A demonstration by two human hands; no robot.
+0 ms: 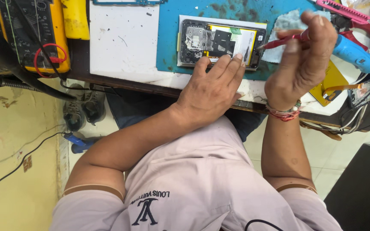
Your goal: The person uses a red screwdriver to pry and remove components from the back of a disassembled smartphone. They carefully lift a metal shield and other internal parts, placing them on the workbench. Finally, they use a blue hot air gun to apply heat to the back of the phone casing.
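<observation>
Teal is the colour of the mat (168, 38) where an opened phone (221, 42) lies flat, back cover off, near the front edge of the worktable (120, 51); the left hand (213, 92) rests palm down with its fingers spread, the fingertips (237, 57) pressing the phone's near edge to steady it, grasping nothing; the right hand (305, 64) pinches a thin red tool (281, 41) between thumb and fingers, its tip at the phone's right end.

As a judgement, the tip could skid off its mark and scratch the board or nick the battery if the pressing fingers let the phone shift on the mat; a hard push at that angle could also pry something loose; a blue-handled tool (358, 55) and loose cables lie close to the right wrist, so a wide elbow move might sweep them off the edge.

The phone shows a dark frame, a black shield over the middle, a grey metal part at the left, and a pale yellow battery with a green tab toward the right; a white sheet sits under it; a pale blue cloth (285, 23) lies just beside its right end; a yellow meter (33, 34) stands well apart at the far left.
</observation>
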